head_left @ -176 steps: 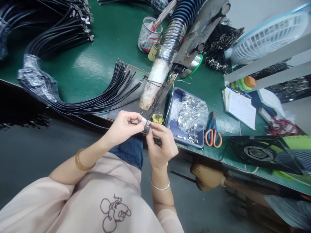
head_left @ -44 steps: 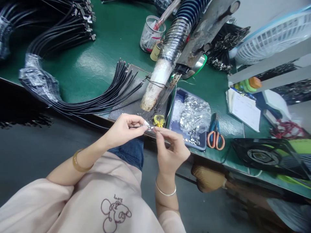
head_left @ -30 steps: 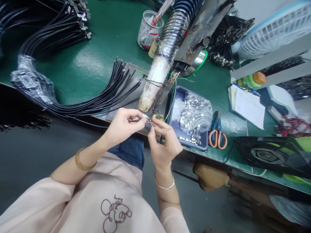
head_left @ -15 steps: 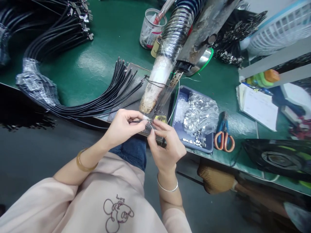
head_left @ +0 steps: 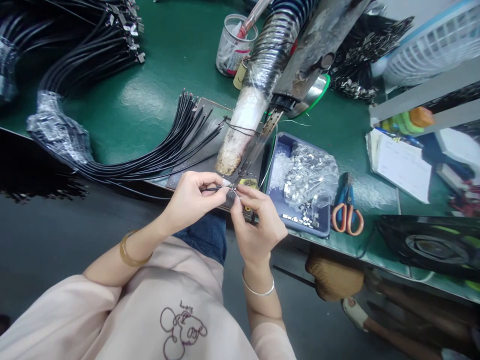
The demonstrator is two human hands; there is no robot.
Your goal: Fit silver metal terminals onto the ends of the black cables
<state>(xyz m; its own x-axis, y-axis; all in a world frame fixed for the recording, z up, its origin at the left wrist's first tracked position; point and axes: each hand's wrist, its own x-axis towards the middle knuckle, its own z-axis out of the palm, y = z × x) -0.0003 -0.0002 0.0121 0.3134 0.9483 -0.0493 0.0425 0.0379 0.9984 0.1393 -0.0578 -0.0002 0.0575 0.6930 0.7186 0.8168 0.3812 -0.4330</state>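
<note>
Nearest, the left hand (head_left: 189,200) pinches a thin black cable (head_left: 213,188) while the right hand (head_left: 257,225) closes fingertips on its small metal end at the table edge (head_left: 210,197); beyond lie the blue tray (head_left: 279,200) and cable bundle (head_left: 157,150).

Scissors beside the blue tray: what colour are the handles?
Orange handles on the scissors, with blue near the pivot; the head view shows them clearly.
</note>
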